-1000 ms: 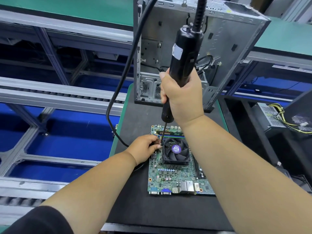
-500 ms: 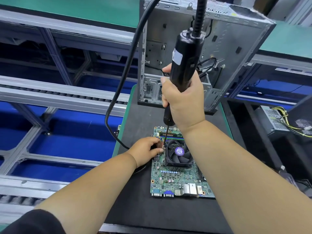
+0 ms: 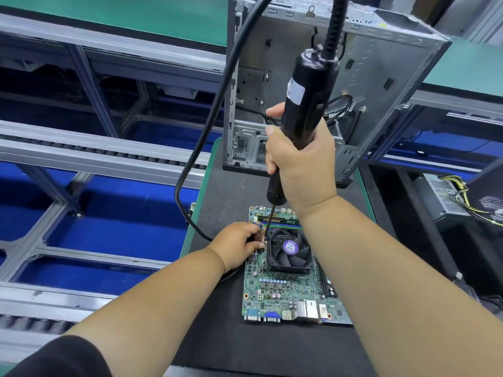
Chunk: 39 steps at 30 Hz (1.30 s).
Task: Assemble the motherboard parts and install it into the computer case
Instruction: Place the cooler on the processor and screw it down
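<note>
Right hand (image 3: 302, 161) has its fingers wrapped round the driver (image 3: 304, 104), bit down at the fan's (image 3: 290, 250) top-left corner. Left hand (image 3: 239, 243) fingers are curled, pinching the bit tip afaict. Mobo (image 3: 285, 292) lies flat on the desk (image 3: 217, 336), w/ the case (image 3: 362, 85) standing just behind it.

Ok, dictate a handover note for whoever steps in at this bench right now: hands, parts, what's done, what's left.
Right hand grips the corded electric screwdriver, bit down at the cooler fan's far-left corner.
Left hand steadies that corner, fingers curled by the bit tip.
Motherboard lies flat on the black mat; the open computer case stands behind it.
Done: fan seated on the board.
Left: finish the fan screws, then mount the board in the case.
</note>
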Each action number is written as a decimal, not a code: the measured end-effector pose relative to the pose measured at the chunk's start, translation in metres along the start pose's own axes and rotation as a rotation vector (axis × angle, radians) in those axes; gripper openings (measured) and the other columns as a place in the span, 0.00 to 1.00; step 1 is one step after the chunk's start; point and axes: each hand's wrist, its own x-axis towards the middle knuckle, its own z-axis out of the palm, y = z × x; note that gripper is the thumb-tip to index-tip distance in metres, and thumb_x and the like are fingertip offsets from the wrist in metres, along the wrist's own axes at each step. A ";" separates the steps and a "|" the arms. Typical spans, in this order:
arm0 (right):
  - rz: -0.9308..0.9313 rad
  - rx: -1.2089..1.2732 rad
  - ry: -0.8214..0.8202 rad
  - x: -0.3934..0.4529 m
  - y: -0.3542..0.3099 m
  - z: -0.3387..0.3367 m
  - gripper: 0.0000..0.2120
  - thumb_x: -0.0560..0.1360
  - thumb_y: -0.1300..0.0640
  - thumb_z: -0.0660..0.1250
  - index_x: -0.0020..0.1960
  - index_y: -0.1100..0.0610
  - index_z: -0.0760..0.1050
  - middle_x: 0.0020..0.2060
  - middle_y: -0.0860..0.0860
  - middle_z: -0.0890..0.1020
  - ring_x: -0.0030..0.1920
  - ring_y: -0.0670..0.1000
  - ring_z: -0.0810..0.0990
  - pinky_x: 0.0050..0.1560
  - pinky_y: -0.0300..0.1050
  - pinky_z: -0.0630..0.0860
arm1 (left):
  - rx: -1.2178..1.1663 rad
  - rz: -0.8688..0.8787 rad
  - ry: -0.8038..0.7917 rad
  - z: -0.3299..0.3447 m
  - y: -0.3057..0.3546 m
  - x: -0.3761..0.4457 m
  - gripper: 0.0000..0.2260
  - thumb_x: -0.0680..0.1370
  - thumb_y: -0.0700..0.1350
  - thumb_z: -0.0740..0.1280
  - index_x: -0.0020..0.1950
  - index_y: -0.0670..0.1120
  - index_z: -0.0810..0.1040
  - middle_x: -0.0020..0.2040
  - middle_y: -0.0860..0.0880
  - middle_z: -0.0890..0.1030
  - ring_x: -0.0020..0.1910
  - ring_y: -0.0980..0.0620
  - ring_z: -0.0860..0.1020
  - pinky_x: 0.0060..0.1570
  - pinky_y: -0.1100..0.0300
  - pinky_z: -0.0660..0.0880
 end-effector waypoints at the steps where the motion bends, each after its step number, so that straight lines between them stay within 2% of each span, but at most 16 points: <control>1: 0.005 0.002 -0.001 0.001 0.000 0.000 0.06 0.72 0.60 0.67 0.49 0.54 0.77 0.27 0.49 0.73 0.25 0.54 0.69 0.30 0.46 0.71 | 0.009 0.007 0.004 0.000 0.000 0.000 0.07 0.75 0.44 0.72 0.43 0.41 0.77 0.38 0.51 0.73 0.41 0.52 0.71 0.41 0.61 0.65; 5: 0.008 0.006 0.002 0.002 0.000 0.000 0.04 0.72 0.60 0.68 0.45 0.55 0.75 0.28 0.49 0.74 0.25 0.54 0.70 0.29 0.44 0.70 | 0.007 0.006 0.013 -0.001 -0.001 0.001 0.08 0.74 0.44 0.72 0.44 0.41 0.78 0.39 0.51 0.74 0.41 0.53 0.72 0.40 0.63 0.64; 11: 0.021 -0.001 0.017 0.002 0.000 0.001 0.07 0.71 0.59 0.69 0.41 0.55 0.70 0.28 0.53 0.72 0.25 0.54 0.69 0.28 0.45 0.70 | 0.009 -0.006 0.020 0.000 -0.001 0.000 0.08 0.75 0.44 0.72 0.44 0.40 0.77 0.39 0.52 0.73 0.41 0.53 0.71 0.40 0.65 0.62; 14: 0.023 0.012 0.025 0.001 -0.001 0.001 0.04 0.71 0.60 0.68 0.45 0.56 0.74 0.29 0.49 0.75 0.26 0.54 0.70 0.29 0.44 0.70 | 0.007 -0.011 0.019 -0.001 -0.001 -0.001 0.09 0.75 0.44 0.73 0.42 0.40 0.76 0.38 0.53 0.72 0.40 0.53 0.71 0.39 0.64 0.62; 18: 0.021 -0.025 0.018 0.000 -0.001 0.000 0.11 0.72 0.60 0.68 0.54 0.60 0.76 0.30 0.50 0.74 0.26 0.53 0.70 0.30 0.45 0.72 | 0.016 -0.021 0.005 -0.001 0.000 -0.001 0.10 0.75 0.44 0.72 0.44 0.38 0.77 0.40 0.50 0.74 0.42 0.52 0.72 0.41 0.63 0.63; 21: 0.013 -0.046 0.022 -0.001 -0.002 0.003 0.13 0.72 0.59 0.68 0.54 0.64 0.74 0.29 0.52 0.73 0.26 0.53 0.71 0.31 0.46 0.72 | 0.012 -0.023 0.004 -0.003 0.001 -0.001 0.09 0.75 0.44 0.72 0.45 0.38 0.77 0.40 0.51 0.73 0.42 0.53 0.72 0.40 0.66 0.62; 25: -0.009 -0.039 0.014 -0.002 -0.002 0.004 0.07 0.72 0.60 0.68 0.50 0.58 0.76 0.29 0.47 0.74 0.27 0.52 0.71 0.31 0.45 0.73 | 0.015 -0.025 -0.005 -0.003 0.002 0.000 0.08 0.75 0.44 0.72 0.45 0.40 0.78 0.39 0.54 0.72 0.42 0.54 0.72 0.40 0.68 0.62; 27: -0.002 -0.021 0.016 -0.001 -0.002 0.004 0.04 0.72 0.60 0.69 0.45 0.56 0.74 0.30 0.49 0.75 0.27 0.53 0.71 0.30 0.44 0.72 | 0.024 -0.029 -0.006 -0.003 0.001 0.000 0.08 0.75 0.44 0.72 0.45 0.41 0.78 0.39 0.54 0.72 0.42 0.54 0.72 0.40 0.67 0.62; 32: 0.016 -0.010 0.040 0.002 0.001 0.002 0.09 0.72 0.61 0.69 0.40 0.55 0.69 0.29 0.52 0.72 0.25 0.53 0.69 0.27 0.43 0.70 | 0.031 -0.040 0.000 -0.001 0.000 0.001 0.09 0.74 0.44 0.73 0.44 0.40 0.78 0.41 0.51 0.75 0.43 0.52 0.73 0.43 0.64 0.66; 36: 0.044 0.032 0.036 0.003 0.001 -0.001 0.04 0.72 0.62 0.68 0.45 0.56 0.73 0.30 0.50 0.74 0.25 0.53 0.70 0.28 0.43 0.70 | 0.041 -0.043 -0.017 -0.005 0.004 0.000 0.07 0.75 0.45 0.73 0.46 0.42 0.79 0.43 0.51 0.76 0.43 0.55 0.73 0.43 0.67 0.65; 39: 0.032 -0.039 0.050 0.001 -0.001 0.000 0.10 0.71 0.60 0.68 0.52 0.60 0.75 0.30 0.51 0.75 0.26 0.52 0.71 0.30 0.44 0.72 | 0.051 -0.041 -0.045 -0.008 0.006 0.000 0.07 0.74 0.46 0.73 0.47 0.43 0.80 0.43 0.53 0.77 0.43 0.57 0.72 0.44 0.69 0.65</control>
